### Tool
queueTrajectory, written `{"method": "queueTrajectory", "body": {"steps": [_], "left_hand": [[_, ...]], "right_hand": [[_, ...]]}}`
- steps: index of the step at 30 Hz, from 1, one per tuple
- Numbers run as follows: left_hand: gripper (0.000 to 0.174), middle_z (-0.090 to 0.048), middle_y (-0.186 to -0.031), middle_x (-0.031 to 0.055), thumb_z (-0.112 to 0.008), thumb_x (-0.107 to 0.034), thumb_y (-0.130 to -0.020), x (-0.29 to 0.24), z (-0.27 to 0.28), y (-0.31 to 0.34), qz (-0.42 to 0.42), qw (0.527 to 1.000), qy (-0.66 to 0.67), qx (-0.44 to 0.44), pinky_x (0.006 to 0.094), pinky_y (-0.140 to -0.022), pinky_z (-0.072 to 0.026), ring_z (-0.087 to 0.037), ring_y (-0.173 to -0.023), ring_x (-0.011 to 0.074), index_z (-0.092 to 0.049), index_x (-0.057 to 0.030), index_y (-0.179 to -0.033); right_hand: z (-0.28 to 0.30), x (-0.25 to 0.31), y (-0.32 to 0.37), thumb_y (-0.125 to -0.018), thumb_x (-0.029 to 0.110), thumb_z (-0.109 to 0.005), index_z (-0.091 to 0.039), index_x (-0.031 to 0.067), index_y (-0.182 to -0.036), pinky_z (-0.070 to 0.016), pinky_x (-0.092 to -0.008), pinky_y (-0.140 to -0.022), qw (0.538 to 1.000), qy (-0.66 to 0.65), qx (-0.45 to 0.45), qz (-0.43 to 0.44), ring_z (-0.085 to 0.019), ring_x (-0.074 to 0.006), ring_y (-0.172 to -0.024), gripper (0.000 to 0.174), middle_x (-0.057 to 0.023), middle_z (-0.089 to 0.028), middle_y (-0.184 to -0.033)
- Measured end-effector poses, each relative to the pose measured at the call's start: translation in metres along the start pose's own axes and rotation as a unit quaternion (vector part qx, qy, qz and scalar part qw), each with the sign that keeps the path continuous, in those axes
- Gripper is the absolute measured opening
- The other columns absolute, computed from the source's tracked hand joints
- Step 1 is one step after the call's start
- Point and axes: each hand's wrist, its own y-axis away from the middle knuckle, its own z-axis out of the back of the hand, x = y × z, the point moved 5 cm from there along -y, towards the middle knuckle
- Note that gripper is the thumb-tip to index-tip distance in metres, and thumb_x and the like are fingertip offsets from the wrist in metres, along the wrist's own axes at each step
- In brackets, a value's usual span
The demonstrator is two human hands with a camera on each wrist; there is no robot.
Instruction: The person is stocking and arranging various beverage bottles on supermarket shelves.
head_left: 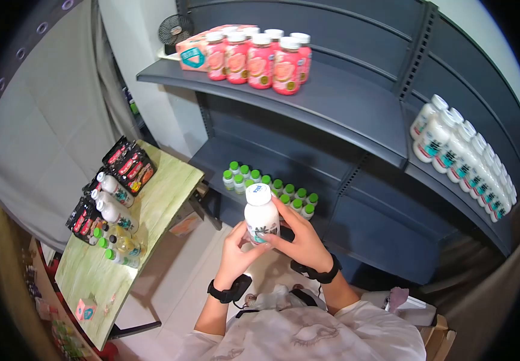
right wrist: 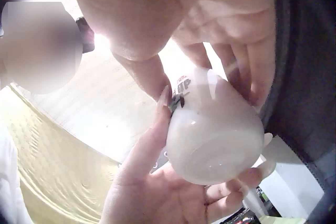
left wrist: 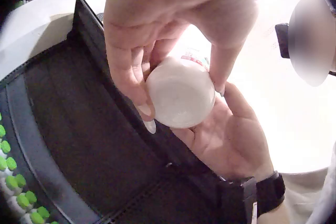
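A dark, curved shelving unit (head_left: 356, 108) fills the frame, its stock sorted by kind and set in tidy rows near the front edges, apparently so each sort faces out: pink-labelled bottles (head_left: 260, 57) beside a pink box (head_left: 192, 53) on the top shelf, white bottles (head_left: 464, 162) along the right-hand shelf, small green-capped bottles (head_left: 272, 189) on the low shelf. To the left, a pale green table (head_left: 157, 198) carries dark packets (head_left: 129, 162) and a few more bottles lying on their sides. In front of the low shelf, at chest height, a person holds a single white bottle (head_left: 261, 215) upright, cap on top. The left hand (head_left: 236, 249) and right hand (head_left: 302, 237) both curl round its lower body, fingers wrapped from opposite sides, a grip that appears to steady it with the printed label facing the person.
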Motion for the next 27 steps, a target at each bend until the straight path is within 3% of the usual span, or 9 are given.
{"method": "queueTrajectory", "body": {"steps": [4,8,11,21,27], "left_hand": [[0.057,-0.06,-0.118,0.0074,-0.078,0.0,-0.078,-0.021,-0.061,-0.012,-0.03,0.998,0.023,0.052,0.0309,-0.09,-0.0511,-0.062,-0.108,0.0166,-0.056,0.0028,-0.13],[0.056,-0.06,-0.119,0.0094,-0.079,-0.005,-0.078,-0.037,-0.145,-0.024,-0.051,0.991,0.041,0.118,0.0323,-0.09,-0.051,-0.062,-0.108,0.0182,-0.057,0.0025,-0.129],[0.055,-0.062,-0.115,0.0117,-0.08,-0.008,-0.077,-0.052,-0.206,-0.031,-0.088,0.983,0.025,0.162,0.0325,-0.089,-0.051,-0.064,-0.104,0.021,-0.057,0.0023,-0.126],[0.069,-0.064,-0.114,0.0155,-0.08,-0.01,-0.075,-0.121,-0.374,-0.043,-0.247,0.909,-0.052,0.331,0.036,-0.086,-0.0516,-0.065,-0.102,0.0316,-0.052,-0.0027,-0.137],[0.074,-0.061,-0.116,0.0182,-0.077,-0.013,-0.078,-0.146,-0.479,-0.038,-0.324,0.854,-0.011,0.407,0.0369,-0.083,-0.0528,-0.066,-0.101,0.035,-0.044,-0.0018,-0.144]], "right_hand": [[0.057,0.017,0.033,-0.084,0.01,-0.075,-0.033,0.0076,-0.154,-0.0446,-0.0368,-0.104,0.998,0.049,-0.04,0.0,-0.053,-0.0269,-0.126,0.083,-0.0164,-0.051,-0.139],[0.128,0.041,0.079,-0.083,0.009,-0.076,-0.033,0.0035,-0.153,-0.046,-0.0366,-0.1,0.984,0.125,-0.121,0.026,-0.057,-0.0278,-0.119,0.083,-0.018,-0.054,-0.133],[0.175,0.06,0.114,-0.082,0.016,-0.078,-0.038,0.0027,-0.15,-0.0456,-0.0363,-0.097,0.972,0.141,-0.189,0.015,-0.057,-0.0311,-0.114,0.08,-0.0185,-0.055,-0.129],[0.283,0.094,0.221,-0.074,0.011,-0.086,-0.039,-0.0014,-0.148,-0.0518,-0.0381,-0.088,0.858,0.28,-0.43,0.036,-0.063,-0.032,-0.105,0.088,-0.0206,-0.059,-0.12],[0.342,0.112,0.282,-0.079,0.002,-0.077,-0.031,-0.0053,-0.151,-0.0524,-0.0371,-0.094,0.801,0.251,-0.543,0.024,-0.059,-0.0265,-0.121,0.086,-0.0203,-0.053,-0.134]]}}
